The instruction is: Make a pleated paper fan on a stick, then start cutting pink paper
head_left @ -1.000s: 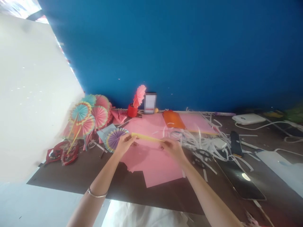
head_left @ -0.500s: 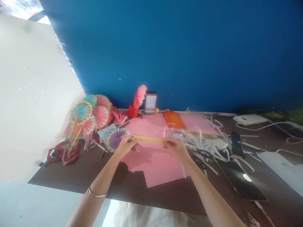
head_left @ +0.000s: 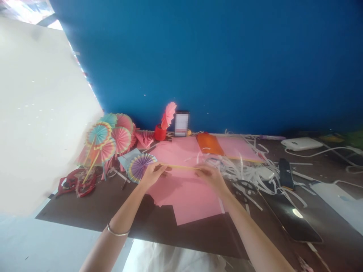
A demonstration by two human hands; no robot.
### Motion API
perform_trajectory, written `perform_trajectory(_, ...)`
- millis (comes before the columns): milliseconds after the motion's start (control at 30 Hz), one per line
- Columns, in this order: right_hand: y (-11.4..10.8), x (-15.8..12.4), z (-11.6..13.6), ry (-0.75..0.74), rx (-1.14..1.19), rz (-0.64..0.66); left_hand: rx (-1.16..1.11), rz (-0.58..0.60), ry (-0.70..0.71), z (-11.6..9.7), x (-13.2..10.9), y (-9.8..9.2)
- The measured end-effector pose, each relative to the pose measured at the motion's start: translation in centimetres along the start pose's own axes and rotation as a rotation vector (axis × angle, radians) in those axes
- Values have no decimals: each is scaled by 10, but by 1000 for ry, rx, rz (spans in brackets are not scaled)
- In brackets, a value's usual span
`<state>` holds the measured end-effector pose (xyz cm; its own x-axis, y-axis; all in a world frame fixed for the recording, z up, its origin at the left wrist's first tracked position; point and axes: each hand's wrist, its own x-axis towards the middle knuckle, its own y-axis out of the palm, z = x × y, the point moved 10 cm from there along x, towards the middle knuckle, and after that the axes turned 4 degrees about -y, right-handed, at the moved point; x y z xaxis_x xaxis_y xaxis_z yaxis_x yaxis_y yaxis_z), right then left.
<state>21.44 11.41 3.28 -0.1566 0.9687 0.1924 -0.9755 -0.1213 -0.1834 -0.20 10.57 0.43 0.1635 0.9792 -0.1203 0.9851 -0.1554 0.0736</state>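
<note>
A narrow yellow paper strip [head_left: 181, 167] is stretched level between my two hands, just over pink paper sheets [head_left: 195, 200]. My left hand [head_left: 154, 173] pinches its left end, and my right hand [head_left: 208, 175] pinches the right end. The strip looks thin, seen nearly edge-on. Beside my left hand lies a round pleated fan [head_left: 140, 166] in purple with a yellow and blue rim. White paper strips [head_left: 246, 172] lie tangled just right of my right hand. The fingertips of both hands are partly hidden.
Several colourful paper fans [head_left: 109, 138] stand at the left. A red pot [head_left: 160, 132] with a pink fan is by the blue wall. An orange packet [head_left: 210, 143] lies on the papers. To the right are a phone [head_left: 292, 215], a white device [head_left: 302, 143] and cables.
The yellow strip now looks narrower, turned more edge-on between my fingers. Both hands stay in almost the same place, and the view has shifted slightly.
</note>
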Motion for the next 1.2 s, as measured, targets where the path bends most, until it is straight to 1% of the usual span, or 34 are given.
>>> perform_trajectory(67,1,-1,-5,55,105,-8,-15,-1,48,-5,-1,1)
perform_trajectory(167,10,-3,-10,139,284,56,-26,-8,123,-15,-6,5)
perform_trajectory(233,12,-4,-10,144,334,66,-25,-14,156,-21,-9,6)
perform_trajectory(333,6,-4,-8,105,255,12,-26,-26,178,-25,-12,8)
perform_trajectory(433,4,-5,-2,54,154,-7,-19,-25,172,-26,-14,10)
perform_trajectory(600,3,-7,6,4,163,-29,25,17,164,-25,-14,15)
perform_trajectory(667,3,-7,9,-20,149,-32,44,17,178,-26,-14,14)
perform_trajectory(800,1,-8,16,-67,60,-49,93,-20,214,-27,-16,11)
perform_trajectory(1000,-9,-11,32,-146,-101,-145,148,-54,259,-31,-17,9)
perform_trajectory(1100,-10,-13,33,-164,-118,-183,108,-86,279,-33,-18,9)
perform_trajectory(1200,-10,-14,31,-187,-113,-203,19,-131,260,-27,-17,7)
